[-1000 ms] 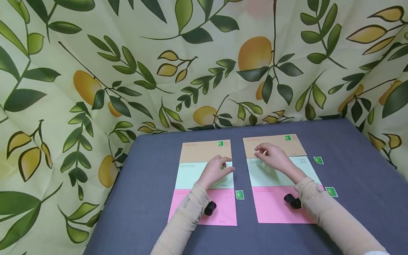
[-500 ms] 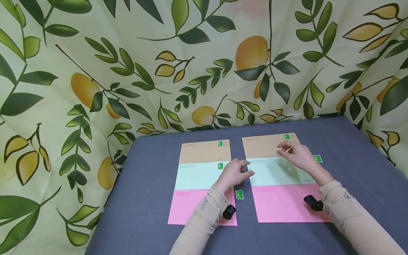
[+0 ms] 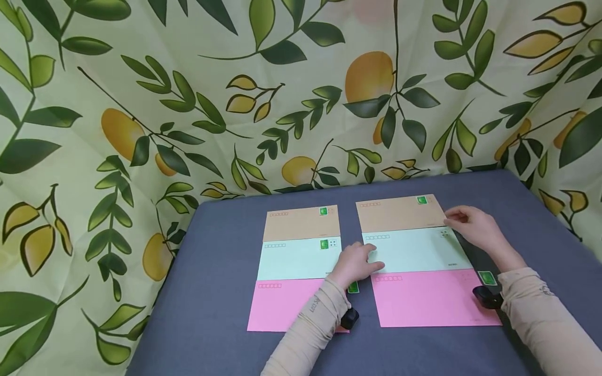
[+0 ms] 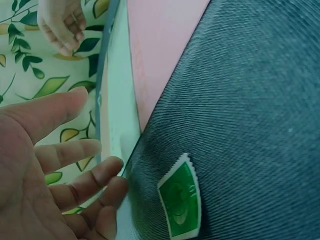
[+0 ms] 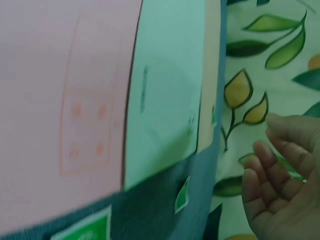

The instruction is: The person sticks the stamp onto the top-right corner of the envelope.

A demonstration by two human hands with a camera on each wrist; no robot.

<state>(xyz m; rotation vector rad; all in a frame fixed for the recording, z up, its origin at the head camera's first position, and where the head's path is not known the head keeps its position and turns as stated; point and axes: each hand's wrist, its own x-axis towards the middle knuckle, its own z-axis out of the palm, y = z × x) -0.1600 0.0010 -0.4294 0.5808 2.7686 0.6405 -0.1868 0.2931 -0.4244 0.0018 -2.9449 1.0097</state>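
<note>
My right hand (image 3: 477, 227) hovers at the right end of the right-hand mint envelope (image 3: 414, 248), fingers loosely bent with nothing seen between them. Below it, a loose green stamp (image 5: 182, 196) lies on the cloth in the right wrist view; the hand hides it in the head view. Another loose stamp (image 3: 487, 278) lies beside the right-hand pink envelope (image 3: 423, 303). My left hand (image 3: 355, 263), thumb and fingers spread, is over the gap between the two envelope columns. Under it, a third loose stamp (image 4: 181, 197) is partly hidden in the head view.
The left column has a brown envelope (image 3: 296, 224) and a mint envelope (image 3: 291, 263), each bearing a stamp, above a pink one (image 3: 282, 308). The right-hand brown envelope (image 3: 390, 215) also bears a stamp. A grey-blue cloth (image 3: 211, 292) covers the table; leaf-print fabric (image 3: 188, 78) hangs behind.
My right hand has moved right, from over the right-hand envelopes to their right edge. My left hand has moved right off the left mint envelope, uncovering its stamp.
</note>
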